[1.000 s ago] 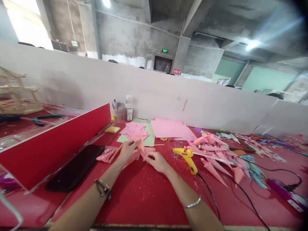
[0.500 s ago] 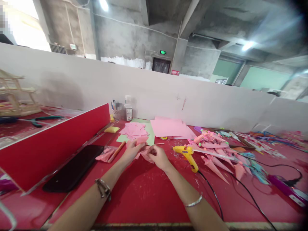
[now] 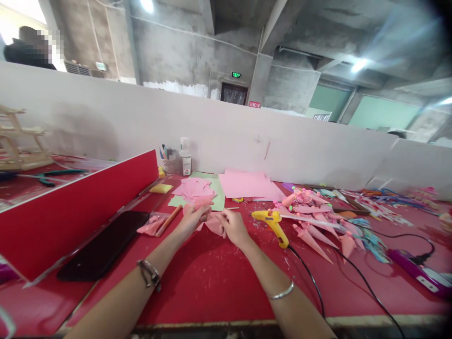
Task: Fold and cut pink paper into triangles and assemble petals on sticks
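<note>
My left hand (image 3: 193, 221) is closed, with pink paper pinched in its fingers. My right hand (image 3: 232, 227) has its fingers curled together at the other side of the same pink paper (image 3: 213, 226), which spans the gap between both hands low over the table. Its fingertips are partly hidden, but they appear to grip the paper's edge. A thin pale stick (image 3: 233, 208) shows just beyond the right hand. Behind the left hand lies a heap of cut pink paper pieces (image 3: 194, 188) on a green sheet (image 3: 219, 200).
A yellow glue gun (image 3: 273, 223) lies right of my right hand, its black cord running to the front edge. Beyond it sits a pile of pink paper cones (image 3: 314, 221). A dark phone-shaped slab (image 3: 104, 245) and a brown stick (image 3: 168, 220) lie at left, beside a red divider (image 3: 84, 202).
My right hand's fingers have curled in more and shifted slightly on the pink paper. The view has moved a little, and a person now shows at the upper left.
</note>
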A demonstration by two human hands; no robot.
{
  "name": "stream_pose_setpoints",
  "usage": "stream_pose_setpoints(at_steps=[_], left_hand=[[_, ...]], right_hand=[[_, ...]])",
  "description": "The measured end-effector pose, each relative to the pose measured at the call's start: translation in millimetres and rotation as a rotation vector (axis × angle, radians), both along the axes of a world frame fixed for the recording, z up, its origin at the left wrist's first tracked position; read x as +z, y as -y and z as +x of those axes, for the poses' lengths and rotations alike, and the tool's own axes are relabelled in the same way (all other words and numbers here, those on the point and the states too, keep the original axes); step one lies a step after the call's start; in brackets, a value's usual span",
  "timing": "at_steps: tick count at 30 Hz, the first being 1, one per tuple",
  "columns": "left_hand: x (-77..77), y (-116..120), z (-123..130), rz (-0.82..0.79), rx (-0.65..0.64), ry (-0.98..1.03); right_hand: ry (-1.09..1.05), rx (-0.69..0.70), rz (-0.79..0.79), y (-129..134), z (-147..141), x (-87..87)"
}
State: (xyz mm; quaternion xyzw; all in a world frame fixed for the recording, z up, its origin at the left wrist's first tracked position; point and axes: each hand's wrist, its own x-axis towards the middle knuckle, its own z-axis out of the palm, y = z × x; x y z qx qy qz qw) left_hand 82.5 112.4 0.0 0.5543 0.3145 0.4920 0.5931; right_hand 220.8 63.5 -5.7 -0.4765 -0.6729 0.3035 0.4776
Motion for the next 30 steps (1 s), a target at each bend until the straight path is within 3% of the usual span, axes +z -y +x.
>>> stream_pose_setpoints(at_steps=[6, 14, 16, 21, 26, 30], left_hand=[[1.8, 6.4, -1.1, 0.034, -0.045, -0.166], [7.9, 13.4, -0.2, 0.195, -0.068, -0.404], [5.7, 13.6, -0.8, 0.206, -0.109, -0.46], [-0.5, 13.6, -1.4, 0.18, -0.197, -0.576], [-2.4, 9.4, -1.0, 0.183, -0.178, -0.567], [-1.3, 4.8, -2.8, 0.228, -0.089, -0.505]], right_hand=[[-0.002, -0.05, 0.065, -4.6, 1.3, -6.0], [-0.028, -0.036, 0.061, -3.9, -0.5, -8.0], [-0.086, -0.052, 0.074, -4.0, -3.2, -5.8], [-0.339, 0.064, -0.049, -5.1, -6.1, -3.1], [-0.415, -0.074, -0.013, -10.0, -3.3, -6.8], [-0.488, -0.207, 0.032, -11.3, -1.8, -8.4]])
